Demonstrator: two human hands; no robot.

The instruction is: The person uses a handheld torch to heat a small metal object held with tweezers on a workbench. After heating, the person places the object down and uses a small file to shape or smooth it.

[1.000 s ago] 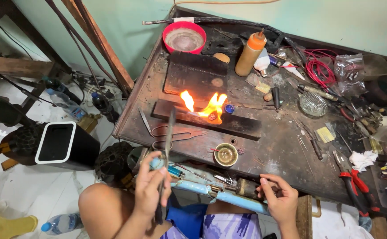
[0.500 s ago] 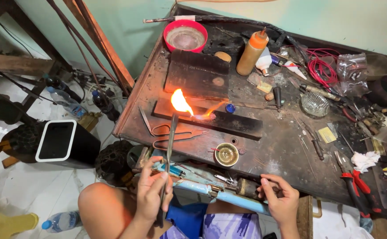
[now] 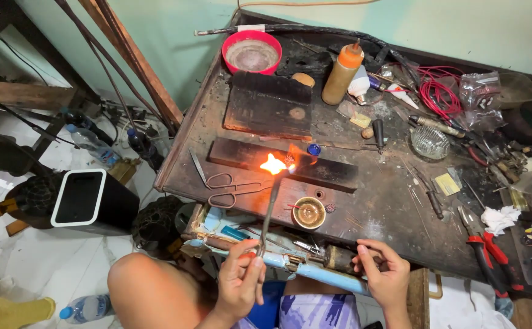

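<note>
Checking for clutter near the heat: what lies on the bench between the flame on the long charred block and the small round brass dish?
In the head view, only bare scorched benchtop separates flame from brass dish.

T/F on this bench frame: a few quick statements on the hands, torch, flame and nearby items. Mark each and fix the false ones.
1. The left hand holds the torch. True.
2. The flame burns on the long dark block. True.
3. The scissors are in the right hand. False: they lie on the bench, left of the torch.
4. The red bowl sits beside the right hand. False: it stands at the far edge.
5. The orange bottle is upright. True.
</note>
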